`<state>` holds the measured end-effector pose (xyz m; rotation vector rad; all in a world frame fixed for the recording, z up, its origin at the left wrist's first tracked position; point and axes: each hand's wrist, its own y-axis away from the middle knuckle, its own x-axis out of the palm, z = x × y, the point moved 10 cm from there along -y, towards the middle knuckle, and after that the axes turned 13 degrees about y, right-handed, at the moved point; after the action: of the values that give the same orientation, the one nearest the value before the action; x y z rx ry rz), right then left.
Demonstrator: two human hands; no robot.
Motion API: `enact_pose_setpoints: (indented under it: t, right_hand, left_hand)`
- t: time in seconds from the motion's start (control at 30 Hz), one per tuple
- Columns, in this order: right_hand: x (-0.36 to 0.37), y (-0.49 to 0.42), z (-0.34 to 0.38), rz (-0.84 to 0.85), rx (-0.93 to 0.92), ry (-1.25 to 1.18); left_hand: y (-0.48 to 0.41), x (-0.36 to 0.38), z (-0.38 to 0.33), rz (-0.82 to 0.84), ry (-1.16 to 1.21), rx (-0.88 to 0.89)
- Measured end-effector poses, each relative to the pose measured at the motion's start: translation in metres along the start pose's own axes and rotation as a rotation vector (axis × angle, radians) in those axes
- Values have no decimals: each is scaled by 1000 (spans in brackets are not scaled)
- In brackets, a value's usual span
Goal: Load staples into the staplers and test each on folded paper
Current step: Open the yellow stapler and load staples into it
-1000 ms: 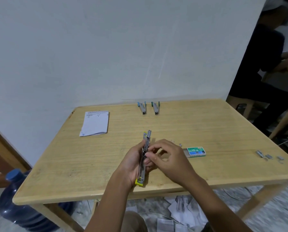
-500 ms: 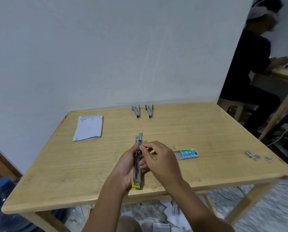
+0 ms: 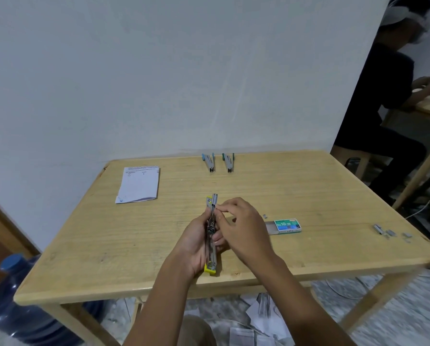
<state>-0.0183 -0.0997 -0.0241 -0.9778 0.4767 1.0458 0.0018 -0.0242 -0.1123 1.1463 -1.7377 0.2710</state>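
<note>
My left hand (image 3: 196,243) grips a yellow stapler (image 3: 211,245) swung fully open lengthwise over the wooden table (image 3: 109,245). My right hand (image 3: 244,228) pinches at the stapler's metal channel near its far end; whatever its fingertips hold is too small to make out. A green staple box (image 3: 285,226) lies slid open just right of my hands. A blue stapler (image 3: 209,163) and a green stapler (image 3: 228,162) lie side by side at the table's far edge. Folded paper (image 3: 139,184) rests at the far left.
Loose staple strips (image 3: 390,232) lie near the table's right edge, and one small piece (image 3: 265,216) by the box. A blue water jug (image 3: 21,303) stands left on the floor. Paper scraps (image 3: 259,318) litter the floor below. A seated person (image 3: 389,101) works at right.
The view has shifted slightly. My right fingers have slid a little farther along the open stapler's channel; my left hand still holds the stapler in the same place.
</note>
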Motion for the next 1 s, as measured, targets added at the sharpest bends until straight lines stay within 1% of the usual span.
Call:
enact_pose_setpoints:
  t: [0.23,0.43,0.53,0.6,0.73,0.77,0.8,0.87,0.9,0.93,1.0]
  right_hand:
    - [17,-6,-6,119,45,6]
    - [23,-3,-7,138,9,55]
    - [22,-1,-11,131,27,39]
    - [18,2,-9,120,5,52]
    - [-14,14,-10,27,-9,-29]
    - [-18,19,-10,58,-16,-50]
    - [-18,25,-7,139,-42,-64]
    - [-5,43,6,373,-132,-54]
    - [1,52,12,463,-188,-30]
    - [4,59,17,512,-244,3]
    - [3,64,20,506,-317,37]
  left_hand:
    - [-2,-2,0,-17,1,12]
    - [0,1,-2,-3,-32,30]
    - [0,1,-2,3,-54,36]
    - [1,2,-2,8,-73,37]
    - [5,5,1,10,-57,-1]
    - [6,6,0,2,-45,4]
    - [7,6,-2,-22,-37,23]
    - [10,3,-6,-71,12,76]
    - [12,4,-6,-77,69,98]
    - [12,5,-5,-77,138,114]
    - [12,7,-3,-73,248,137]
